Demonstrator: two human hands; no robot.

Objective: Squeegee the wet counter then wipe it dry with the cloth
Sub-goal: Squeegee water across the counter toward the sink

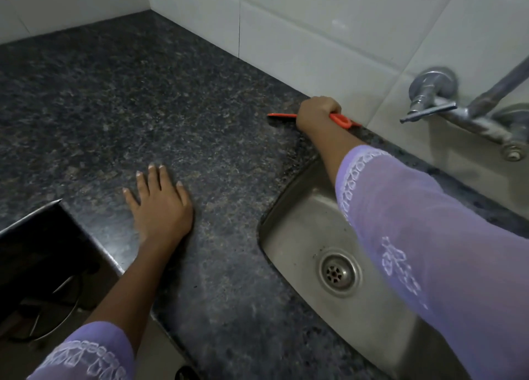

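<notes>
Lilac embroidered sleeves [415, 236] fill the near edge, one on each forearm reaching out over the dark speckled surface [143, 93]. On the near left, the left hand [160, 205] lies flat with fingers straight and slightly spread, palm pressed on the stone and holding nothing; it looks placed there to steady the body while the other arm stretches far. The right hand [316, 113] is clenched round the orange squeegee [339, 119] at the far right of the surface, close to the tiled wall [315, 36] and just beyond the sink [289, 236]. Its blade lies along the stone, one orange end showing left of the fist and the handle loop showing right. Starting at the back edge beside the steel basin makes sense, I judge, since water can be drawn toward the drain [339, 271]. Whether the stone is wet is hard to tell from its sheen. A tap [429, 93] juts from the wall at far right. No cloth is in view, so the drying step looks not yet begun.
</notes>
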